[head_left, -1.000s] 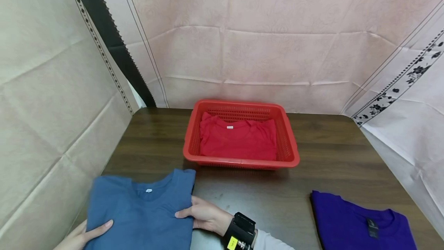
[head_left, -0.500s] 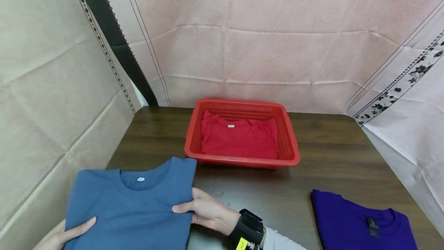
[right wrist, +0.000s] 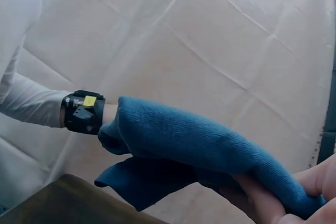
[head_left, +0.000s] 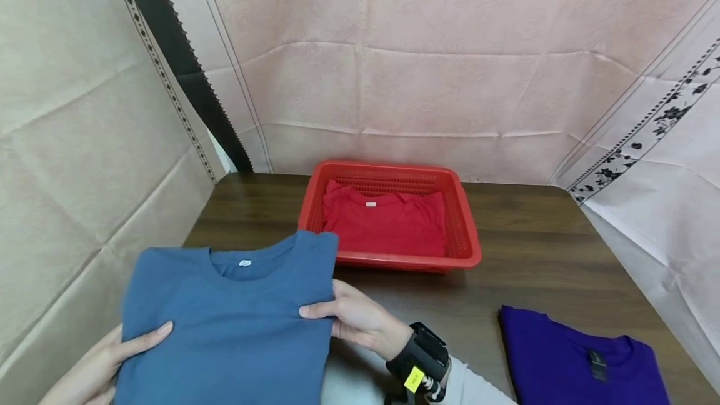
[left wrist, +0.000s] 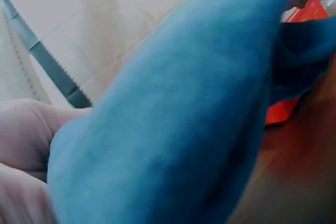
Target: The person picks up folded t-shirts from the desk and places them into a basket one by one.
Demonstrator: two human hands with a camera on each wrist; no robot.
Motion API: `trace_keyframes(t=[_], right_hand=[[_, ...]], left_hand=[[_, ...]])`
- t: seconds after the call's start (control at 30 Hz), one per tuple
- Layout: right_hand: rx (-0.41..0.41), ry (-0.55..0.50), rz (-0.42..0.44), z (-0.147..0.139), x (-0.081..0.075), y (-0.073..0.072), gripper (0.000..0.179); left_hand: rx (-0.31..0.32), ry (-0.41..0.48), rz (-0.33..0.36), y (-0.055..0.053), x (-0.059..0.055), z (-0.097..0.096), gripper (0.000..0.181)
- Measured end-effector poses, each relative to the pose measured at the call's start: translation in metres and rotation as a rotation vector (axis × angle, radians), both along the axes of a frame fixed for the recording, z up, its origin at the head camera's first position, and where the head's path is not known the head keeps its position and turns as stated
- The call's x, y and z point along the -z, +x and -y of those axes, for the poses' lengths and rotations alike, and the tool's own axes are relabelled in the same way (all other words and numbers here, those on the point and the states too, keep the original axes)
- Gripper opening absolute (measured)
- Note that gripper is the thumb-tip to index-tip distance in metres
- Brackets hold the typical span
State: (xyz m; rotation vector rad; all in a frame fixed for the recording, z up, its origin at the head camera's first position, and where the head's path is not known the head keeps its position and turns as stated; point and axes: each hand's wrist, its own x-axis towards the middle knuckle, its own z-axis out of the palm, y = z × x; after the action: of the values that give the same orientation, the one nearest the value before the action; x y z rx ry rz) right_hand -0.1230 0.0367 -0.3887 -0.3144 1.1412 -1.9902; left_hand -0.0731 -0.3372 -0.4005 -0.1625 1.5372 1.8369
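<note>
Blue shirt: folded, neckline toward the top, at lower left of the head view; held above the table between both hands. Its upper right corner overlaps the basket's near left corner in that view.
Left hand: at the lower left edge; thumb lies on the front of the cloth, remaining fingers behind it, gap closed down to the fabric's thickness.
Right hand: at lower centre; grips the shirt's right side, thumb in front, fingers behind, cloth pinched between.
Wristband: black, yellow tag attached, on the right wrist beside a white sleeve.
Red basket: centre of frame, upright on the table.
Red shirt: folded, inside the basket.
Purple shirt: folded, lower right, on the table, well apart from the basket.
</note>
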Motion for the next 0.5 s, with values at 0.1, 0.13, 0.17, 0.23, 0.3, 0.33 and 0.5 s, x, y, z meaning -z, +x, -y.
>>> trace_keyframes(t=[0.1,0.13,0.17,0.23,0.3,0.33,0.5], right_hand=[[0.015,-0.002,-0.015,-0.011,-0.003,-0.005,0.055],[0.019,0.000,-0.022,-0.015,-0.004,-0.007,0.056],[0.024,0.001,-0.027,-0.019,-0.005,-0.008,0.056],[0.036,0.007,-0.031,-0.027,-0.006,-0.011,0.056],[0.053,0.019,-0.031,-0.034,-0.006,-0.013,0.056],[0.061,0.025,-0.028,-0.038,-0.007,-0.013,0.056],[0.096,0.044,-0.016,-0.054,-0.009,-0.015,0.055]], left_hand=[[-0.009,-0.044,-0.020,-0.006,-0.009,-0.013,0.075],[-0.013,-0.081,-0.032,-0.008,-0.011,-0.018,0.075],[-0.013,-0.094,-0.041,-0.010,-0.013,-0.023,0.075],[-0.005,-0.083,-0.055,-0.015,-0.018,-0.032,0.075],[0.011,-0.031,-0.065,-0.018,-0.023,-0.041,0.072],[0.028,0.024,-0.065,-0.020,-0.024,-0.044,0.067],[0.057,0.098,-0.077,-0.026,-0.032,-0.062,0.056]])
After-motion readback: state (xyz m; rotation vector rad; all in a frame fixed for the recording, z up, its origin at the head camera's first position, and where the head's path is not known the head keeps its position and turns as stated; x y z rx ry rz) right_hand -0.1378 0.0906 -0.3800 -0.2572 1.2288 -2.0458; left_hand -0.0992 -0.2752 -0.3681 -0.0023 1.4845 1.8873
